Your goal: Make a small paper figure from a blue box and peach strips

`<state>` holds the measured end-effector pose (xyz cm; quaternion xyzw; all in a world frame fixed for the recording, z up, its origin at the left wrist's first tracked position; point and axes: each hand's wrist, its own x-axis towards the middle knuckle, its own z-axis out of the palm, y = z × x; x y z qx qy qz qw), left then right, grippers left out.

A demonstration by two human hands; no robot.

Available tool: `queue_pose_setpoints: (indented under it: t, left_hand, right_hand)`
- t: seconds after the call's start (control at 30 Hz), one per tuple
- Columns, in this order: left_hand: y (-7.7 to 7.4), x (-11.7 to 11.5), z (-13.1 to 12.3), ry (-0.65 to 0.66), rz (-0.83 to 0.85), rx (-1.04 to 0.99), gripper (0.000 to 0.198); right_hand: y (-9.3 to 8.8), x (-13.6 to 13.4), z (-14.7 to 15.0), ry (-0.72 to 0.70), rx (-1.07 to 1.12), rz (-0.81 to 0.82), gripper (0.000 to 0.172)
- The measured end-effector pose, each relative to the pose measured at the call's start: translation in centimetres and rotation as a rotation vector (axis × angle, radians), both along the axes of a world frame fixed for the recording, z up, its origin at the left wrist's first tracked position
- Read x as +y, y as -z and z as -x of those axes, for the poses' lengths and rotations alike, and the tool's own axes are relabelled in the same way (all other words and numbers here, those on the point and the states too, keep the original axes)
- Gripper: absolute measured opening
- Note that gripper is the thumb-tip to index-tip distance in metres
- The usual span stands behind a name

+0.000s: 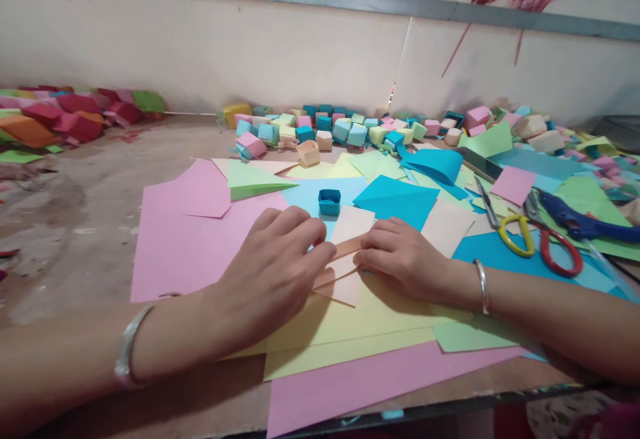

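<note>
A peach paper strip with a raised fold (349, 247) lies between my two hands, over a pale peach sheet (354, 222). My left hand (280, 262) is closed at the strip's left end, thumb and forefinger pressed on it. Pinching the other end is my right hand (403, 255), its fingertips partly hiding the paper. Just beyond them stands a small blue paper box (329, 202), open at the top. Underneath are layered sheets of yellow paper (320, 322) and pink paper (175, 245).
Yellow-handled scissors (517, 235), red-handled scissors (560, 252) and a blue glue gun (580, 219) lie at the right. Many small paper boxes (324, 140) line the wall. Red and orange paper pieces (77, 127) are heaped far left. The table's edge (450, 404) is near me.
</note>
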<state>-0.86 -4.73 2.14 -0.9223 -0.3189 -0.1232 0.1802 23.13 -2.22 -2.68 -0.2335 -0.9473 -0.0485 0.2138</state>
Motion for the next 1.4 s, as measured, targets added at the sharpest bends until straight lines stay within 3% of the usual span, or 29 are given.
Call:
queue_pose_setpoints:
  t: [0.13,0.33,0.5,0.67,0.97,1.13,1.4]
  left_hand:
    - [-0.8,-1.1,0.2,0.022,-0.107,0.069,0.035]
    - [0.8,-0.4,0.5,0.033,0.230,0.111,0.019]
    - [1.4,0.0,-0.2,-0.023,0.311,0.093,0.020]
    - [1.9,0.4,-0.2,-0.019,0.282,0.034,0.021]
    - [2.0,0.8,-0.3,-0.152,0.470,-0.075,0.023]
    - [2.0,0.6,-0.6,-0.198,0.460,-0.083,0.027]
    - [2.0,0.9,-0.7,-0.186,0.435,-0.064,0.031]
  right_hand:
    - [0.1,0.1,-0.1,0.030,0.093,0.112,0.018]
    - [-0.1,0.3,-0.4,0.067,0.124,0.180,0.021]
    - [-0.1,0.4,-0.7,0.109,0.138,0.240,0.018]
    - [-0.3,0.5,-0.8,0.131,0.165,0.298,0.014]
    - [-1.2,0.9,-1.4,0.288,0.165,0.510,0.018]
    - [-1.2,0.8,-1.3,0.384,0.084,0.497,0.017]
    - [-0.9,0.6,-1.0,0.415,0.014,0.423,0.021]
